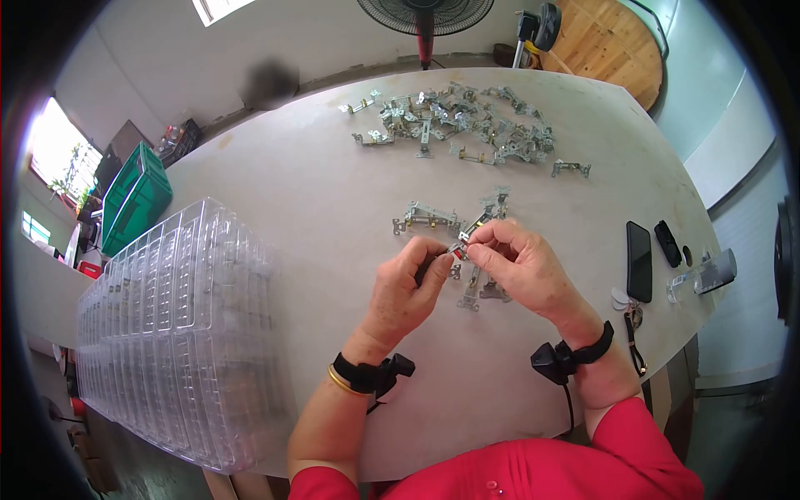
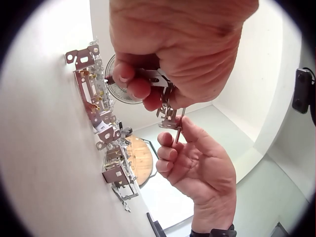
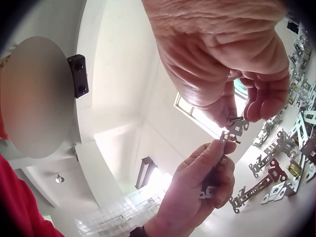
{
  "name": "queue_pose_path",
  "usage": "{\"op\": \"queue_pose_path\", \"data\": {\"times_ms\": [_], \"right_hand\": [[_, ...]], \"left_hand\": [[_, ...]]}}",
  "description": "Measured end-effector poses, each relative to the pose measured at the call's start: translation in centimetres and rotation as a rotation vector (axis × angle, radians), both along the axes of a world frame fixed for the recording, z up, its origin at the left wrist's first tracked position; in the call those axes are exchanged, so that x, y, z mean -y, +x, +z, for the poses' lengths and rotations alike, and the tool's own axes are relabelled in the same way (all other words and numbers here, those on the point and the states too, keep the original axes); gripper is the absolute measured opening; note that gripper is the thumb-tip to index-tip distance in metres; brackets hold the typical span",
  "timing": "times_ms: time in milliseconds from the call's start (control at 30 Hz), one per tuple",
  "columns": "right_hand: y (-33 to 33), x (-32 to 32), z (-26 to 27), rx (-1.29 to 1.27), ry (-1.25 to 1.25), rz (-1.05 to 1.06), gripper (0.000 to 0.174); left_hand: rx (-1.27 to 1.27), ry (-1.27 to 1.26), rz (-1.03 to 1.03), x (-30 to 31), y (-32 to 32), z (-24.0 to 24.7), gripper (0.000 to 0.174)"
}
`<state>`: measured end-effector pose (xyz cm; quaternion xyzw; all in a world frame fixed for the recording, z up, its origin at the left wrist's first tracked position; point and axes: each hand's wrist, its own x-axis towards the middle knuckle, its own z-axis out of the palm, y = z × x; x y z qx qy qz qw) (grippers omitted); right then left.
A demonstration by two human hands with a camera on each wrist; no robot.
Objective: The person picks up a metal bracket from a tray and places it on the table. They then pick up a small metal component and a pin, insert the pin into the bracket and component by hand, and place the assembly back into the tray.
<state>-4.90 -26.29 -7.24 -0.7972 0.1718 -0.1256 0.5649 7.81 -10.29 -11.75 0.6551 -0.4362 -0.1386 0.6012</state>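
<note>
My left hand [image 1: 398, 290] grips a flat silver metal bracket [image 2: 168, 114] with punched holes, its far end sticking out past the thumb and fingers. Facing it, my right hand [image 1: 527, 268] pinches a thin metal pin [image 2: 178, 134] between thumb and fingertips, right at that end of the bracket. Part of the bracket is hidden inside the left palm. Just beyond both hands, several similar brackets [image 1: 429, 218] with brass-coloured parts lie on the table, and others [image 1: 468, 296] lie partly beneath the right hand.
A large pile of brackets [image 1: 467, 121] spreads over the table's far side. Stacked clear plastic trays [image 1: 200, 325] stand at the left, with a green crate [image 1: 137, 196] behind. At the right lie a phone [image 1: 638, 262], keys [image 1: 635, 317] and a clear bottle [image 1: 704, 273].
</note>
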Motion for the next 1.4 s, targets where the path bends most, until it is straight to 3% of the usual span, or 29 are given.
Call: {"op": "queue_pose_path", "data": {"times_ms": [100,233,300,533,1200,1267,1400], "right_hand": [[0.1,0.0,-0.4,0.054,-0.052,-0.026,0.012],[0.1,-0.3,0.1,0.230,0.079,-0.111,0.011],[0.1,-0.2,0.6,0.248,0.074,-0.127,0.011],[0.1,-0.4,1.1,0.115,0.133,-0.072,0.010],[0.0,-0.6,1.4,-0.001,0.070,-0.019,0.017],[-0.1,0.0,1.7,-0.094,0.305,0.027,0.022],[-0.1,0.9,0.9,-0.113,0.472,0.086,0.025]], "left_hand": [[0.032,0.018,-0.046,-0.1,-0.1,0.4,0.008],[0.069,0.001,-0.099,-0.1,-0.2,0.2,0.011],[-0.351,-0.020,-0.120,-0.2,-0.1,0.3,0.017],[-0.630,-0.146,-0.128,-0.7,1.2,0.5,0.023],[-0.432,-0.055,-0.119,-0.6,0.6,0.6,0.019],[-0.428,-0.046,-0.129,-0.6,0.5,0.7,0.019],[-0.426,-0.041,-0.176,-0.8,0.6,0.8,0.020]]}}
